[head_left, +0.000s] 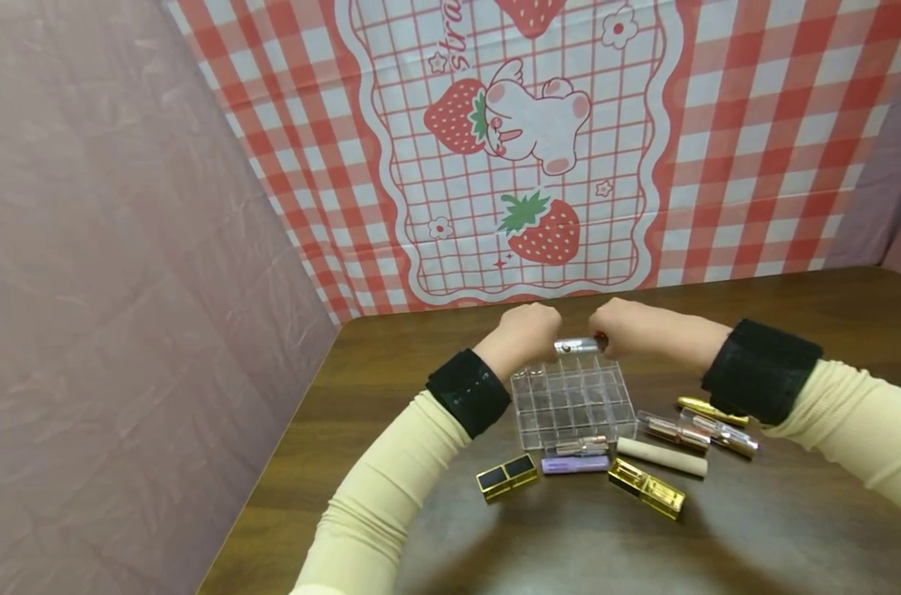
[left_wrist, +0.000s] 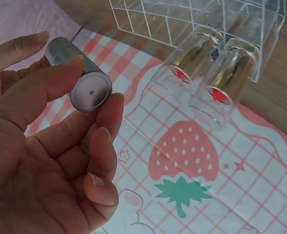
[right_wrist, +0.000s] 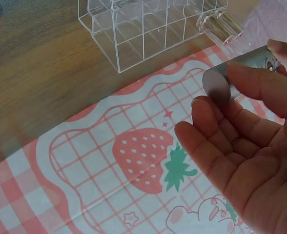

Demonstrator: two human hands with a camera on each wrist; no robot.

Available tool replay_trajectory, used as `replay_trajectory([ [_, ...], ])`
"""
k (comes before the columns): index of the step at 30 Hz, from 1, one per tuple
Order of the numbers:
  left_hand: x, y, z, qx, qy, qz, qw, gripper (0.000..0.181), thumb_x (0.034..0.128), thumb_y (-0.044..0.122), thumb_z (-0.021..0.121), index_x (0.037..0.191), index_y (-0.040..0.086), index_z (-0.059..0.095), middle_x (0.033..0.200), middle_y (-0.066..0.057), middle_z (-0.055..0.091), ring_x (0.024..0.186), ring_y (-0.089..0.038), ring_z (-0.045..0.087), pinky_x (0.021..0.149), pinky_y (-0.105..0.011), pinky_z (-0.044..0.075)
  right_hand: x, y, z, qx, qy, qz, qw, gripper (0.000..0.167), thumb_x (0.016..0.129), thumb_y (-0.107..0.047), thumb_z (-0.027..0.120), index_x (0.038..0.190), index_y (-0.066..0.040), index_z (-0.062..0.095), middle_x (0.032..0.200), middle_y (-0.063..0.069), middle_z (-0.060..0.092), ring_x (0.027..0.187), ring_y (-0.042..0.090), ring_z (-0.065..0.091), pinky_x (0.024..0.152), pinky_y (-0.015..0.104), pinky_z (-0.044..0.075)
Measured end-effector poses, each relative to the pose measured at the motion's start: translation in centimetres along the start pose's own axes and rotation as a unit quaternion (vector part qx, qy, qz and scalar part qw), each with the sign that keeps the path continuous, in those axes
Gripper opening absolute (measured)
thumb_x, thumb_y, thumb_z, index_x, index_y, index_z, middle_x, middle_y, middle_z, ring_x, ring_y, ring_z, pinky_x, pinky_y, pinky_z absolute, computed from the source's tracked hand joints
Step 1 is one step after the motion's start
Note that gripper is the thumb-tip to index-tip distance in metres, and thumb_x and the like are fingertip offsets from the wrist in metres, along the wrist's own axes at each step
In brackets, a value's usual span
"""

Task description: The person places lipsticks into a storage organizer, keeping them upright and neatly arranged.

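Counter [head_left: 369, 384] lies open leftward to its edge; my left grip [head_left: 526, 333] and right grip [head_left: 627, 326] pinch a silver tube [head_left: 577, 345], its dotted end in left-wrist view only.

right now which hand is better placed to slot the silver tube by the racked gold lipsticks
Probably the left hand: it pinches the silver tube and is nearer the gold lipsticks at the far left corner of the clear rack. The right hand also grips the tube, but farther right.

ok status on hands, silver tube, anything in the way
Left hand and right hand both pinching silver tube. Tube held aloft, outside clear organizer. Two gold lipsticks occupying organizer slots.
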State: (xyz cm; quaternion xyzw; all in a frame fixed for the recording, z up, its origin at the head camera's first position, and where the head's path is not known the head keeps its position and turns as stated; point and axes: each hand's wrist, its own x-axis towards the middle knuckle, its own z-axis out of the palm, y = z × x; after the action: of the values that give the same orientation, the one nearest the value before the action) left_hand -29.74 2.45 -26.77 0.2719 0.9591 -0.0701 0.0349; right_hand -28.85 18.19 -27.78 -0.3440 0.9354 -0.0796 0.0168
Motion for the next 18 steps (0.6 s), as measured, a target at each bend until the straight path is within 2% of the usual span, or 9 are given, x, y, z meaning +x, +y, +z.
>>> replay_trajectory([
  [8,0.05,0.39,0.17,0.007,0.01,0.009,0.9999,0.026,0.0781,0.024,0.07,0.064,0.016,0.049,0.07,0.006,0.052,0.066,-0.012,0.054,0.057,-0.028,0.047,-0.32,0.15,0.28,0.019,0.016,-0.016,0.9996,0.018,0.067,0.008,0.06,0.063,-0.009,0.054,0.059,-0.004,0.044,0.055,0.009,0.037,0.052,0.025,0.033],
  [12,-0.06,0.43,0.1,0.005,0.014,0.008,0.9999,0.023,0.0776,0.023,0.07,0.066,0.016,0.052,0.069,0.006,0.053,0.065,-0.011,0.054,0.056,-0.028,0.046,-0.25,0.13,0.39,0.009,0.029,-0.029,0.9991,0.018,0.064,0.007,0.06,0.061,-0.009,0.052,0.059,-0.004,0.044,0.054,0.008,0.037,0.051,0.024,0.033],
  [15,-0.15,0.19,0.05,-0.011,0.009,0.012,0.9998,0.026,0.0773,0.023,0.07,0.064,0.017,0.049,0.067,0.007,0.049,0.062,-0.009,0.05,0.053,-0.025,0.043,-0.41,0.03,0.32,0.016,0.03,-0.029,0.999,0.019,0.065,0.007,0.058,0.061,-0.01,0.051,0.059,-0.005,0.042,0.054,0.008,0.035,0.051,0.024,0.032],
  [18,-0.34,-0.46,-0.12,-0.031,0.005,0.013,0.9994,0.029,0.0765,0.021,0.07,0.061,0.016,0.046,0.064,0.006,0.044,0.059,-0.008,0.043,0.051,-0.023,0.037,-0.57,-0.07,0.06,0.033,0.021,-0.02,0.9991,0.023,0.067,0.009,0.055,0.059,-0.012,0.046,0.057,-0.005,0.034,0.052,0.009,0.029,0.05,0.024,0.028],
])
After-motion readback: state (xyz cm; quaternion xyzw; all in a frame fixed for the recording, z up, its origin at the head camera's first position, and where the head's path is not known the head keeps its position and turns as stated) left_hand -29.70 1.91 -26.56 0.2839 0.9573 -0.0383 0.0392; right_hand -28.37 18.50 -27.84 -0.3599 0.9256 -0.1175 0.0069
